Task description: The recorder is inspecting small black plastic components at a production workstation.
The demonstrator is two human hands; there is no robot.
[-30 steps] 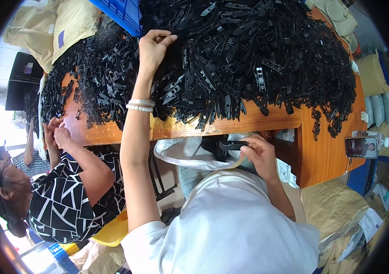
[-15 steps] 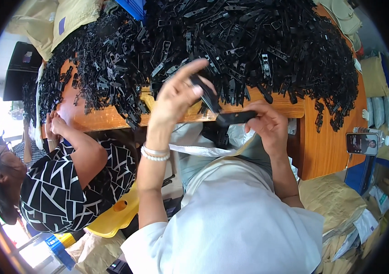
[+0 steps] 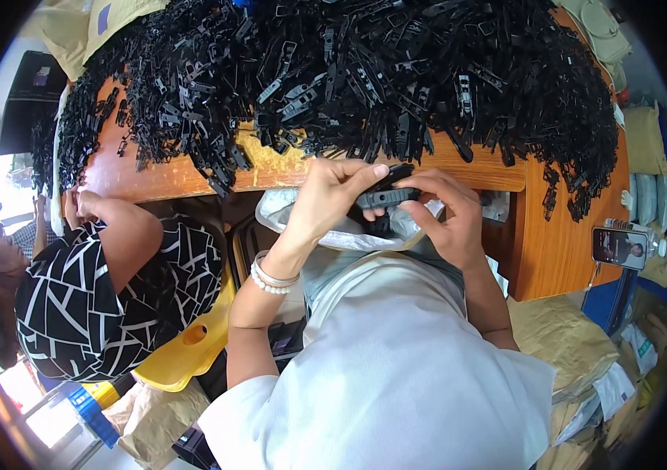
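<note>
Over my lap, my left hand [image 3: 333, 196] and my right hand [image 3: 447, 215] meet, fingers closed. Between them is a long black plastic piece [image 3: 387, 198] with ridges and a small round hole, its right end pinched by my right thumb and fingers. A second dark piece [image 3: 398, 174] shows just above it, by my left thumb; how the two fit together is hidden. Below the hands, a white plastic bag [image 3: 275, 207] lies open across my lap, with something dark inside.
A large heap of black plastic parts [image 3: 333, 78] covers much of the wooden table [image 3: 561, 258]. To my left a person in a patterned top [image 3: 122, 305] sits at the table by a yellow chair [image 3: 192, 345]. A phone [image 3: 619, 247] stands at the right edge.
My left hand has come down and in from above the table edge, bringing its black piece against the one in my right hand. The right hand has shifted slightly left.
</note>
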